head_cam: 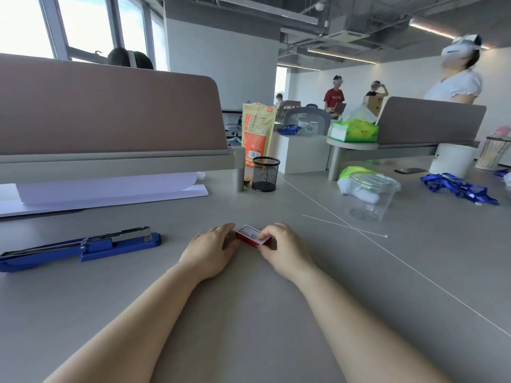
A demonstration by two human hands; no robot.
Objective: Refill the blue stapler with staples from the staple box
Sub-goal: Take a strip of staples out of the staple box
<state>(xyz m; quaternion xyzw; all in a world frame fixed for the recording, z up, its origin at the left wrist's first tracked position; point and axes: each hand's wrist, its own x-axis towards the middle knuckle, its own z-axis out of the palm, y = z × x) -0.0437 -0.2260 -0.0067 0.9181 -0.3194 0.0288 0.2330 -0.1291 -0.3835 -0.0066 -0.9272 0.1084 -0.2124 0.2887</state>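
The grey desk (pixel 249 313) fills most of the view, with a tan partition (pixel 110 111) along its far left edge and a stack of white paper (pixel 105 189) lying under it. The blue stapler (pixel 83 246) lies on the desk to the left, well apart from the hands, its top arm swung back so the metal staple channel is exposed and ready to load.

Between the two hands, near the middle of the desk, sits the staple box (pixel 253 235) — small, red, with a white label on top. The left hand (pixel 213 251) presses against its left end, fingers curled around it, and the right hand (pixel 282 244) pinches the right end with thumb and fingertips. Both hands grasp the box; whether it is being slid open cannot be told, as the fingers cover its ends.

The step in hand is probably opening the box. It would go best with one hand steadying the sleeve flat on the desk while the other eases the inner tray out slowly, level, so a strip comes out whole instead of breaking.

As for containers: the staple box shows none of its contents. A black mesh pen cup (pixel 265 174) at the far edge looks empty, and a clear plastic tub (pixel 372 194) with a lid stands to the right — nothing can be made out inside it.
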